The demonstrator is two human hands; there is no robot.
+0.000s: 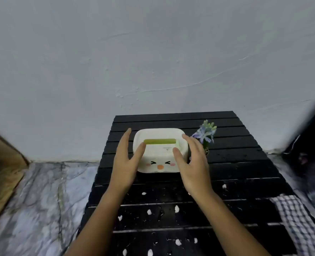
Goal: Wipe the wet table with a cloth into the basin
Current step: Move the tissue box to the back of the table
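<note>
Two bare forearms reach up from the bottom edge over a black slatted table (236,169). The left hand (124,166) is spread flat, fingers together and thumb splayed, its thumb lying on the near left of a white rounded plastic box (159,154). The right hand (192,164) mirrors it, fingers extended and thumb resting on the box's top right. Neither hand is closed round the box; both flank it with palms facing inward.

The box carries a yellow-green slot across its lid and a cartoon face with squinting eyes, pink cheeks and an orange dot on its near side. Just right of it stands a small sprig of blue and white flowers (206,133).

The table's near slats are wet, glinting with droplets and dotted with small white bits (177,208). A black-and-white checked cloth (299,218) lies draped over the table's near right edge, well apart from both hands. A grey marbled floor (42,200) lies left of the table.
</note>
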